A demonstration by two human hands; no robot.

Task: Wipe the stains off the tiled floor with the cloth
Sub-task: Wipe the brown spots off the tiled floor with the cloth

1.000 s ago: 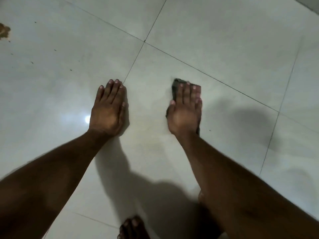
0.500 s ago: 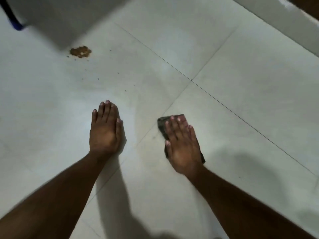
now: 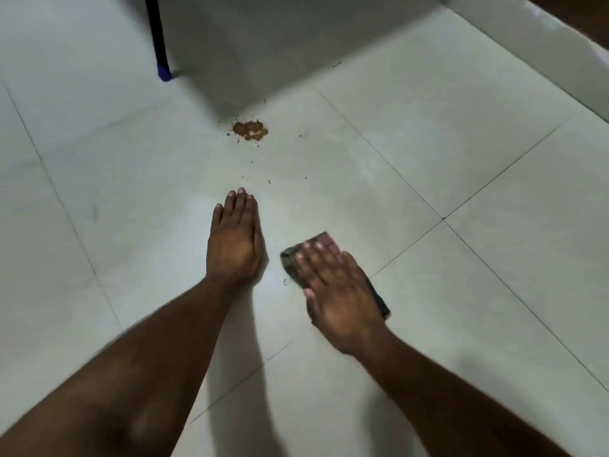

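Note:
A brown stain (image 3: 250, 130) with small specks around it lies on the pale tiled floor (image 3: 412, 143), some way ahead of my hands. My right hand (image 3: 336, 288) presses flat on a dark folded cloth (image 3: 290, 262) on the floor; most of the cloth is hidden under the palm. My left hand (image 3: 234, 240) rests flat on the tiles just left of it, fingers together and pointing toward the stain, holding nothing.
A black furniture leg with a blue foot (image 3: 163, 72) stands at the back left, with a dark shadow behind the stain. A white wall base (image 3: 527, 51) runs along the upper right. Dark grout lines cross the floor.
The view has swung so the stain now sits ahead in the centre. My right hand has slid the cloth along the floor, and both hands are nearer the stain.

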